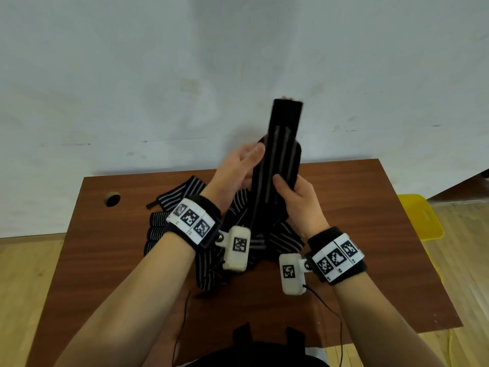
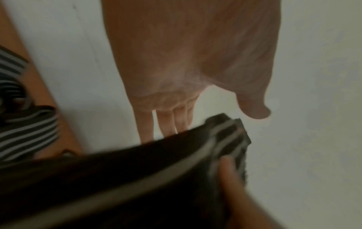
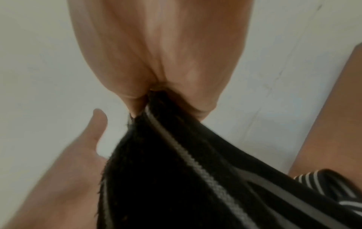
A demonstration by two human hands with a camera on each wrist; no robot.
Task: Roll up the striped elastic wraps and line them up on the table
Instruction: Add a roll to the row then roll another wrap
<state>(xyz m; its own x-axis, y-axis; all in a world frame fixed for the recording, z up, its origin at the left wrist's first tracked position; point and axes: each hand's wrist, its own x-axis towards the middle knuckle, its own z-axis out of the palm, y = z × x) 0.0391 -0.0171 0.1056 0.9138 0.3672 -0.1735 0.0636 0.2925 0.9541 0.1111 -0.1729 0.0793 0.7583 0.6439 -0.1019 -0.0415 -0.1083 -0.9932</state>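
One wrap (image 1: pixel 277 160) held up, three rolled wraps (image 1: pixel 158 231) lined up, several loose wraps (image 1: pixel 280 239) piled.

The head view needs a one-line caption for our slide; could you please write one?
Right hand grips a striped elastic wrap upright above the table; open left hand beside it; loose wraps piled below.

Black grey-striped wrap (image 1: pixel 275 165), brown table (image 1: pixel 370 207)

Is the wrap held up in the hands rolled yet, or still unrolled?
Unrolled. The wrap stretches up as a flat strip above the table, gripped by the right hand, with the left hand open beside it.
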